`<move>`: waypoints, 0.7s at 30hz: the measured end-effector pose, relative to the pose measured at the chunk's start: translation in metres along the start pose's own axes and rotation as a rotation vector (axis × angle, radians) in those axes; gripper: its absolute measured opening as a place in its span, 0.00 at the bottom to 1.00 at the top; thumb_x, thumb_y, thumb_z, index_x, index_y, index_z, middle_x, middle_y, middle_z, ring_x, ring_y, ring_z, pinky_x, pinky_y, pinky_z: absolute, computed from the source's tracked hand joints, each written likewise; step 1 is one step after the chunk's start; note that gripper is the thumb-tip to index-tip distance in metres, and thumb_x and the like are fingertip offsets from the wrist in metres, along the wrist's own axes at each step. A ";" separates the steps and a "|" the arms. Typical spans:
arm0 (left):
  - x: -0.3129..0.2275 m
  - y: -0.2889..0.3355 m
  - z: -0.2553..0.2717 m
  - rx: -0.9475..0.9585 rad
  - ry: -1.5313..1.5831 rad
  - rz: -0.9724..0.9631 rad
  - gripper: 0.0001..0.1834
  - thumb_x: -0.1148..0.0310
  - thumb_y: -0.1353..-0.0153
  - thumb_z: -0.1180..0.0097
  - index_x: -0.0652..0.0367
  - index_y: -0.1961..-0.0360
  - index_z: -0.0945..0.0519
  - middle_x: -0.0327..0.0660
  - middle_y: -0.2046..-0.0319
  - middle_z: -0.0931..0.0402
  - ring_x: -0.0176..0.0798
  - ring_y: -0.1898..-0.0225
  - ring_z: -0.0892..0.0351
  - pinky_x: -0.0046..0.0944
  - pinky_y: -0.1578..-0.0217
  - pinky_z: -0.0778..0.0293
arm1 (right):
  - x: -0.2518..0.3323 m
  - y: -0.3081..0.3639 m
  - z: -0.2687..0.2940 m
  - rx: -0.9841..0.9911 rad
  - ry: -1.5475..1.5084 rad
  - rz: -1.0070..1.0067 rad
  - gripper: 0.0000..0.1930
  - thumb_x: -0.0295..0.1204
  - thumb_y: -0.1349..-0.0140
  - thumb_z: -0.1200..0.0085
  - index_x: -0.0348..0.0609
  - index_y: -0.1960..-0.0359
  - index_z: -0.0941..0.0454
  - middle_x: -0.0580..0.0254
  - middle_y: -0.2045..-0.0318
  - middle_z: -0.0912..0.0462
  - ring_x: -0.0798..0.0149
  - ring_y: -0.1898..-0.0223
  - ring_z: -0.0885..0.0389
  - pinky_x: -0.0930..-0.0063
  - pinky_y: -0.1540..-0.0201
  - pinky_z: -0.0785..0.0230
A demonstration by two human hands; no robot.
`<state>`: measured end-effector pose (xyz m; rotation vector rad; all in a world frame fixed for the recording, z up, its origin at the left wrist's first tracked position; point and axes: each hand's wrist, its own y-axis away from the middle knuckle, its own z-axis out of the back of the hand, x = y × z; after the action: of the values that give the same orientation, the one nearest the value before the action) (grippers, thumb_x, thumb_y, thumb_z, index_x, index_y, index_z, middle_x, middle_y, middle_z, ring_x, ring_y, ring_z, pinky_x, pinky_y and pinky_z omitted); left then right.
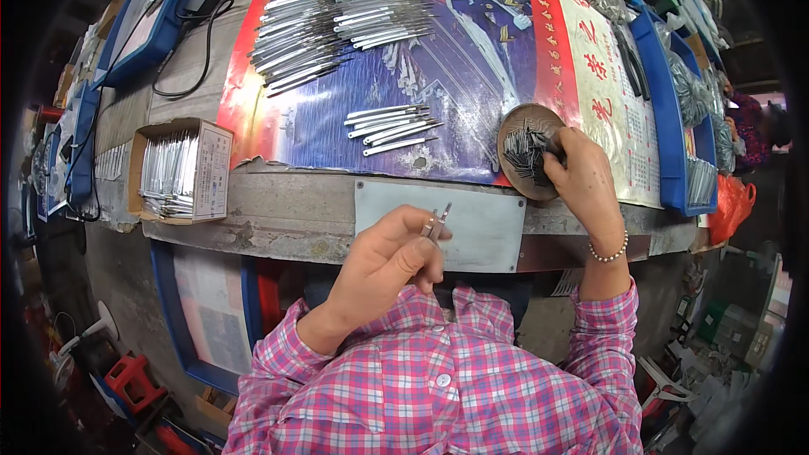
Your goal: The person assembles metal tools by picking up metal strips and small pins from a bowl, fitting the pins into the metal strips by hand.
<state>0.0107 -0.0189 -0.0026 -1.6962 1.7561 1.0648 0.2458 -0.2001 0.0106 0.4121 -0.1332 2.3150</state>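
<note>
My left hand [389, 254] is closed in front of the table edge, with a couple of slim silvery metal strips [438, 223] between thumb and fingers; most of their length is hidden. At the right, my right hand [588, 184] reaches into a round brown dish [540, 115] with its fingers pinched together. Small dark metal pins [524, 152] fill part of that dish. Whatever the right fingertips grip is too small to make out. Several flat silvery strips with dark tips [393, 126] lie in a small group on the poster, left of the dish.
Rows of similar strips [303, 21] cover the far poster [472, 84]. A cardboard box [211, 170] of strips stands at the left. Blue bins [666, 109] flank the table on both sides. A pale metal plate [484, 236] hangs at the front edge.
</note>
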 end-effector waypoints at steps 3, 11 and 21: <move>-0.003 -0.001 -0.006 -0.087 0.010 0.009 0.13 0.65 0.31 0.51 0.65 0.52 0.30 0.43 0.70 0.24 0.30 0.75 0.25 0.29 0.69 0.27 | 0.000 0.003 0.000 -0.030 -0.064 -0.030 0.09 0.27 0.47 0.44 0.35 0.69 0.28 0.45 0.73 0.23 0.42 0.68 0.23 0.54 0.64 0.32; 0.009 -0.001 -0.009 -0.039 -0.025 -0.003 0.10 0.72 0.32 0.52 0.66 0.53 0.30 0.45 0.67 0.23 0.31 0.69 0.24 0.29 0.65 0.26 | -0.004 -0.005 -0.004 -0.042 0.059 0.077 0.10 0.25 0.48 0.44 0.32 0.68 0.29 0.44 0.75 0.25 0.41 0.72 0.26 0.58 0.68 0.34; 0.011 0.004 -0.011 -0.020 -0.036 -0.030 0.07 0.73 0.31 0.52 0.64 0.55 0.29 0.41 0.65 0.23 0.29 0.65 0.24 0.28 0.63 0.26 | -0.006 -0.001 0.008 -0.049 -0.362 -0.094 0.07 0.23 0.44 0.45 0.31 0.66 0.27 0.53 0.77 0.23 0.63 0.78 0.26 0.70 0.73 0.32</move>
<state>0.0073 -0.0344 -0.0043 -1.6996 1.6975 1.0960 0.2524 -0.2046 0.0161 0.7928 -0.3396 2.1210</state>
